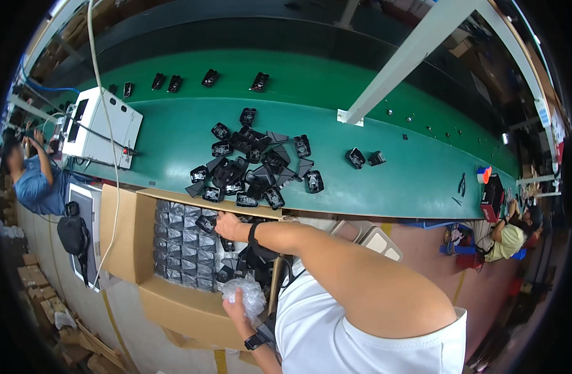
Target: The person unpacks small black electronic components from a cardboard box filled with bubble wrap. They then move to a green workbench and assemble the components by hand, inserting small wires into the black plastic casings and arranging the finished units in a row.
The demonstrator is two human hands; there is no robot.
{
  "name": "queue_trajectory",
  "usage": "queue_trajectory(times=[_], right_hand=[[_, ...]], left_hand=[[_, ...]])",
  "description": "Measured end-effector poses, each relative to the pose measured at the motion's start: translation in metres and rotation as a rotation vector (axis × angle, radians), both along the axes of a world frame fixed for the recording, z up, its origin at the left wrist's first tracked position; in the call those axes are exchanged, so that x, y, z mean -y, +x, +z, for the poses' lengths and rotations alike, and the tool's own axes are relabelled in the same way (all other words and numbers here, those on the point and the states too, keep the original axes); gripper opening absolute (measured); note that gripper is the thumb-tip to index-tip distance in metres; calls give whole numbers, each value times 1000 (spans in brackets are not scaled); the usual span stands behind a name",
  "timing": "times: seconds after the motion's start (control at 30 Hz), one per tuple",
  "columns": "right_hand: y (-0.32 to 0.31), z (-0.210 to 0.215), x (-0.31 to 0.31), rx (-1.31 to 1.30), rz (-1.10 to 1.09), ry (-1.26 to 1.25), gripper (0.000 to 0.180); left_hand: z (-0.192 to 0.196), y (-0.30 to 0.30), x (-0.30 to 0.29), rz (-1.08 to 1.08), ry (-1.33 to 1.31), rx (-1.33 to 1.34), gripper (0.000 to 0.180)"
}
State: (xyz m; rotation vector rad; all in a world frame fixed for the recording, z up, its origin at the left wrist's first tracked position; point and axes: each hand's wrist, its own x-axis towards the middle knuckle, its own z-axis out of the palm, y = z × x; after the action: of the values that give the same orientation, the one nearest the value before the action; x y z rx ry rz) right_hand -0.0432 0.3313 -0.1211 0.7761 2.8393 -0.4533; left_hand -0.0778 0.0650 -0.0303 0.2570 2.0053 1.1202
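Note:
A large open cardboard box point(125, 230) stands at the bench edge. Rows of bagged dark parts point(182, 249) fill its left side, and loose black parts lie on its right side. My right hand point(232, 226) reaches into the box near its far wall, its fingers closed on a small black plastic part point(206, 224) beside the top row. Lower down, my left hand point(237, 308), with a dark watch on its wrist, is closed around crumpled clear plastic bags point(246, 297). Its fingertips are partly hidden by the plastic.
A pile of black plastic housings point(255, 156) covers part of the green bench point(386, 187). More housings lie spaced along the green strip behind. A white machine point(102, 128) stands at left, a metal post point(404, 65) at right. A person point(33, 181) sits at far left, another person point(504, 240) at right.

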Motion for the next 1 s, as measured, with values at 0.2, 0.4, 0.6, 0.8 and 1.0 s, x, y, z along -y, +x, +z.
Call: queue_trajectory(times=[0.2, 0.4, 0.6, 0.8, 1.0], right_hand=[[13, 67, 10, -73, 343, -287, 19], [12, 96, 8, -90, 703, -822, 16], [-17, 81, 28, -62, 715, -971, 18], [-77, 25, 12, -137, 330, -404, 24], [-129, 5, 86, -108, 575, -395, 26]], left_hand=[[29, 1, -32, -406, 221, -381, 21], [30, 8, -38, -373, 222, -463, 23], [14, 27, -10, 38, 96, -280, 27], [29, 40, 22, 458, 186, -36, 28], [22, 50, 28, 251, 161, -163, 39]])
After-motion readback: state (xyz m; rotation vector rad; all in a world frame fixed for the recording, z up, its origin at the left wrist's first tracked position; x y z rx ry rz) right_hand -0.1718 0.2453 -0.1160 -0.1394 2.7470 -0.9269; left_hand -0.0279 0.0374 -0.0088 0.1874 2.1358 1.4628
